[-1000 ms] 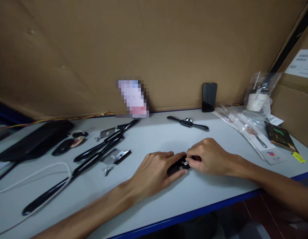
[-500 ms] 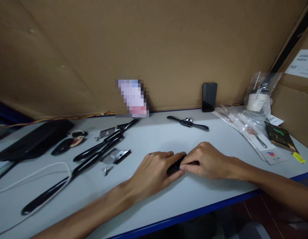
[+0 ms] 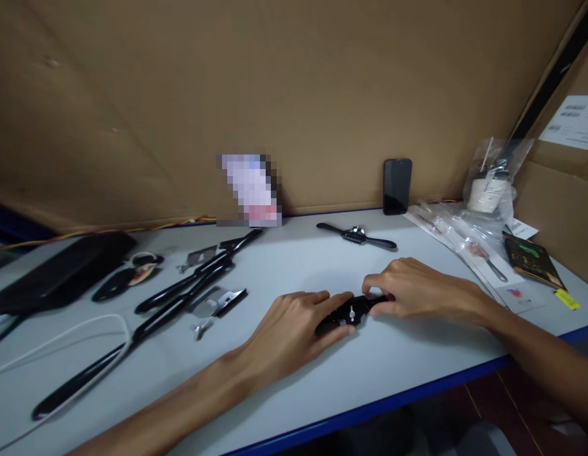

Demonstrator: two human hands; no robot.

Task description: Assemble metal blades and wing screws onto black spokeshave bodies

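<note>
- Your left hand (image 3: 300,316) is clamped around the left part of the black handled tool (image 3: 340,316), thumb on the near edge, index finger along the far edge.
- That tool lies on the tabletop (image 3: 294,396), right between your hands, with a silver wing nut (image 3: 352,315) showing on top.
- Your right hand (image 3: 419,292) is at the tool's right end: thumb and index finger sit apart with the handle between them. Can't tell if you're actually pinching it.
- Straight behind, well apart from your hands, there's a similar black tool (image 3: 355,237), and a dark phone (image 3: 397,187) propped against the cardboard.
- Off to your left: two long black handled bars (image 3: 180,291) side by side, a loose wing screw (image 3: 201,330) and a shiny dark clamp piece (image 3: 231,303).
- Over on your right: clear-plastic packs (image 3: 483,259), just beside a dark packet (image 3: 533,261).
</note>
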